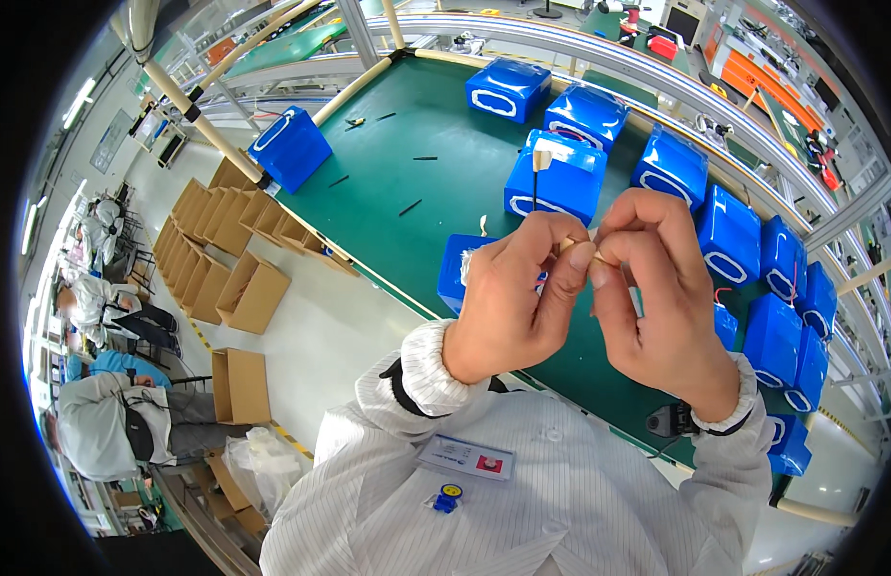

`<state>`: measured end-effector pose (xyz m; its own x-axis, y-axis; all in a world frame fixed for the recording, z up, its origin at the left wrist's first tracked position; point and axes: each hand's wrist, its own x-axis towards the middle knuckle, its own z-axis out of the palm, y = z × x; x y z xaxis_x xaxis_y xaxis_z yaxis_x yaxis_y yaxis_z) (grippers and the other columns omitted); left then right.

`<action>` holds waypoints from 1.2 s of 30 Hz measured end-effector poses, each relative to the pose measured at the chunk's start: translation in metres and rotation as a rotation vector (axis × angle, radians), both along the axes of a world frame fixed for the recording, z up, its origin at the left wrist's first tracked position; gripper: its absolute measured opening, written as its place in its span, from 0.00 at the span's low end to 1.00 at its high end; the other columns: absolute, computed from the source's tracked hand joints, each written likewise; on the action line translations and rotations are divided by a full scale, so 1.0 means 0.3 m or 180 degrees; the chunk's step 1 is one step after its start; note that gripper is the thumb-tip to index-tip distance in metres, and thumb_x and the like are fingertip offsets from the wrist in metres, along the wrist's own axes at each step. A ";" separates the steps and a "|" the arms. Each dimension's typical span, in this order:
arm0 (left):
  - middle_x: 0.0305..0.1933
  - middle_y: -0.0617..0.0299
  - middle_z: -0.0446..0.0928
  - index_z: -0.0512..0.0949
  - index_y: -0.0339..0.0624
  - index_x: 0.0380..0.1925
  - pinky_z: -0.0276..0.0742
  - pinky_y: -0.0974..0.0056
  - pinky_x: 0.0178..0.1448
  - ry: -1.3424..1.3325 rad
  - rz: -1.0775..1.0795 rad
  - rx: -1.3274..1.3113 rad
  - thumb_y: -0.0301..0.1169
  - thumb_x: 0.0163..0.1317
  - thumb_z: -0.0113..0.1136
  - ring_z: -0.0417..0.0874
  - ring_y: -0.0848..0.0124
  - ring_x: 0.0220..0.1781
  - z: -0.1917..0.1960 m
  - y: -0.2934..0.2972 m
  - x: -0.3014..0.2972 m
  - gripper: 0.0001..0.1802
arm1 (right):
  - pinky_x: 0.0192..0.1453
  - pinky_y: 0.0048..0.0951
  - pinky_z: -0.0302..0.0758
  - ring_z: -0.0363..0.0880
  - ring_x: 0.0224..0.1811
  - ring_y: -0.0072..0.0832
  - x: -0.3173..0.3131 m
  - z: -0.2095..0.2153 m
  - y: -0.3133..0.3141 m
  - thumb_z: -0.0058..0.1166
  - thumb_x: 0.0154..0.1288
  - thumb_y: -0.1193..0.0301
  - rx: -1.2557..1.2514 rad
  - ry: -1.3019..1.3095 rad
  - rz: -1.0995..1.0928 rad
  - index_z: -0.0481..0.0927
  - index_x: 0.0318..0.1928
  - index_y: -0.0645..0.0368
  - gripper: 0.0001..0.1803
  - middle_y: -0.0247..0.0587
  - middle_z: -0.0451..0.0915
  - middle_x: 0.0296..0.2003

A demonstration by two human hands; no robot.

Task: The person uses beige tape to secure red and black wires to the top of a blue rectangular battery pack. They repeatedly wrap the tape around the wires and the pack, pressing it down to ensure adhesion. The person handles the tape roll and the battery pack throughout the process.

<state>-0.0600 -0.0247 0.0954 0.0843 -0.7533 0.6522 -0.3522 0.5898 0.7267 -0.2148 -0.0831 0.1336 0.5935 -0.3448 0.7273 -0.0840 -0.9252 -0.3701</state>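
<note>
My left hand [518, 300] and my right hand [662, 300] are raised over the green bench, fingertips nearly meeting. Each hand pinches thumb against fingers on a small tan piece [599, 253], mostly covered by the fingertips; its kind cannot be made out. Just above my left hand, a thin black strip with a pale tan end [540, 161] stands out in front of a shiny blue wrapped block [572, 180]. Partly behind my left hand sits another blue block [453, 271], with white material on it.
Several blue blocks, such as one at the back [508, 89], line the far and right sides of the green bench [368, 202]. Another blue block [292, 150] stands at the left edge. Short black strips [411, 206] lie about. Open cardboard boxes [251, 293] stand on the floor.
</note>
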 end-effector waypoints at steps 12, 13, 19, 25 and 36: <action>0.29 0.59 0.79 0.72 0.28 0.50 0.78 0.70 0.35 0.1140 -0.0297 0.0430 0.36 0.74 0.54 0.79 0.77 0.30 0.018 -0.009 0.023 0.18 | 0.35 0.27 0.78 0.80 0.39 0.36 -0.038 -0.039 -0.042 0.58 0.60 0.83 0.0758 -0.0006 -0.0268 0.74 0.37 0.65 0.07 0.50 0.71 0.49; 0.30 0.58 0.80 0.72 0.27 0.52 0.79 0.69 0.36 0.1089 -0.0272 0.0337 0.35 0.74 0.55 0.80 0.77 0.31 0.004 -0.010 0.025 0.19 | 0.34 0.30 0.79 0.80 0.38 0.39 -0.044 -0.057 -0.066 0.58 0.60 0.82 0.0896 -0.0032 -0.0445 0.76 0.36 0.65 0.05 0.51 0.72 0.50; 0.35 0.57 0.83 0.69 0.27 0.59 0.82 0.66 0.45 0.0884 -0.0309 0.0391 0.30 0.70 0.59 0.83 0.73 0.37 -0.003 0.003 0.033 0.23 | 0.42 0.35 0.80 0.80 0.41 0.47 -0.104 -0.275 -0.268 0.56 0.60 0.82 -0.0234 0.0659 -0.1358 0.76 0.37 0.70 0.05 0.56 0.72 0.49; 0.37 0.54 0.83 0.52 0.27 0.70 0.79 0.65 0.49 0.0748 -0.0539 0.0364 0.28 0.71 0.58 0.83 0.69 0.42 -0.006 0.008 0.039 0.35 | 0.48 0.41 0.79 0.79 0.48 0.51 -0.052 -0.505 -0.326 0.55 0.58 0.80 0.0156 0.2181 -0.1314 0.76 0.39 0.74 0.09 0.59 0.73 0.44; 0.38 0.51 0.83 0.30 0.32 0.74 0.77 0.65 0.50 0.0162 -0.0367 0.0222 0.30 0.75 0.49 0.81 0.67 0.44 -0.022 0.013 0.053 0.43 | 0.44 0.33 0.77 0.83 0.41 0.41 -0.072 -0.237 -0.251 0.60 0.58 0.76 0.0743 0.0806 -0.0645 0.81 0.44 0.63 0.12 0.50 0.82 0.41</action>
<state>-0.0441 -0.0209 0.0888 0.0262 -0.8034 0.5949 -0.2465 0.5715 0.7827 -0.2365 -0.1584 0.0625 0.6470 -0.6119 0.4548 -0.3716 -0.7740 -0.5127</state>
